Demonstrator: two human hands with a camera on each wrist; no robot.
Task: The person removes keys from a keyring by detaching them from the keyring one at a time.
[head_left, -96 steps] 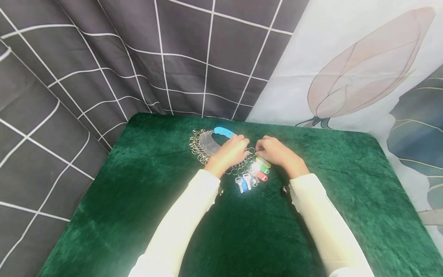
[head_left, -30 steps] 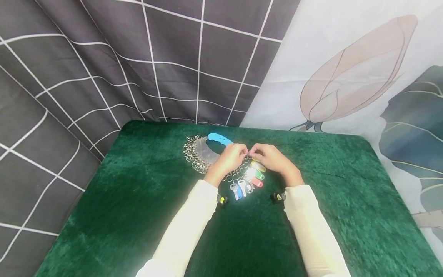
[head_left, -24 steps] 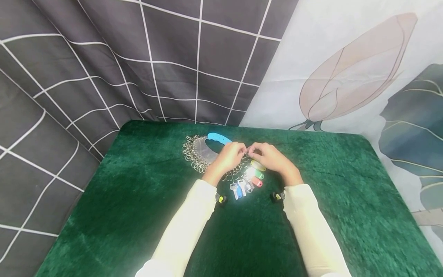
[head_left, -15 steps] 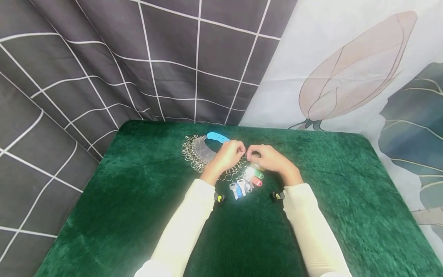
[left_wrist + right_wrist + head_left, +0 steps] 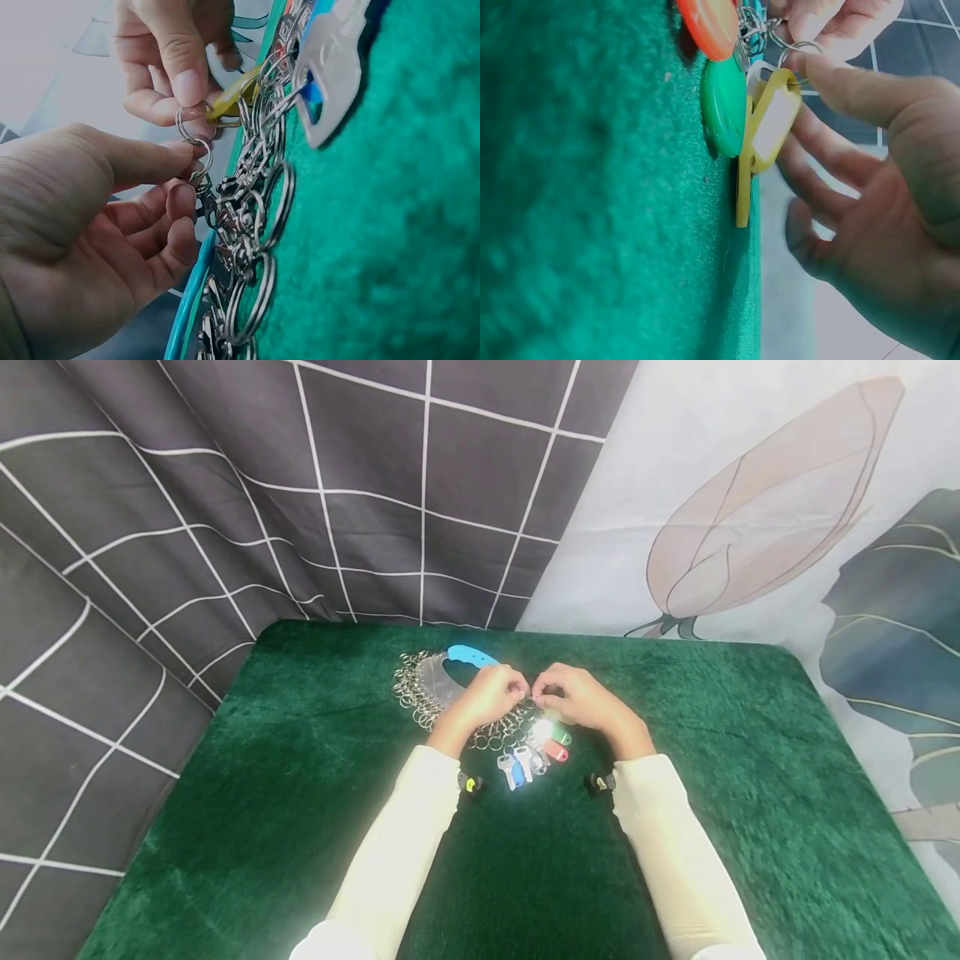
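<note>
My left hand (image 5: 491, 692) pinches a metal split ring (image 5: 202, 161) between thumb and fingertips. That ring hangs from a small clasp on a fan-shaped ring holder with a blue handle (image 5: 471, 655) and a clear plate (image 5: 438, 681). Close to it, my right hand (image 5: 576, 695) pinches another split ring (image 5: 801, 46) that carries a yellow key tag (image 5: 774, 124). The two rings touch or cross in the left wrist view; whether they are linked, I cannot tell. A second yellow tag (image 5: 743, 199) hangs behind the first.
A green tag (image 5: 726, 105) and a red tag (image 5: 556, 750) lie beside the holder, with keys (image 5: 506, 772) and a blue tag (image 5: 517, 773) in front. Several rings (image 5: 408, 685) fringe the plate. Green cloth (image 5: 337, 827) covers the table; curtains (image 5: 375, 452) hang behind.
Since the oldest frame my hands have come together over the rings, and the yellow tag is now mostly hidden in the head view. In the last second both hands have shifted only slightly.
</note>
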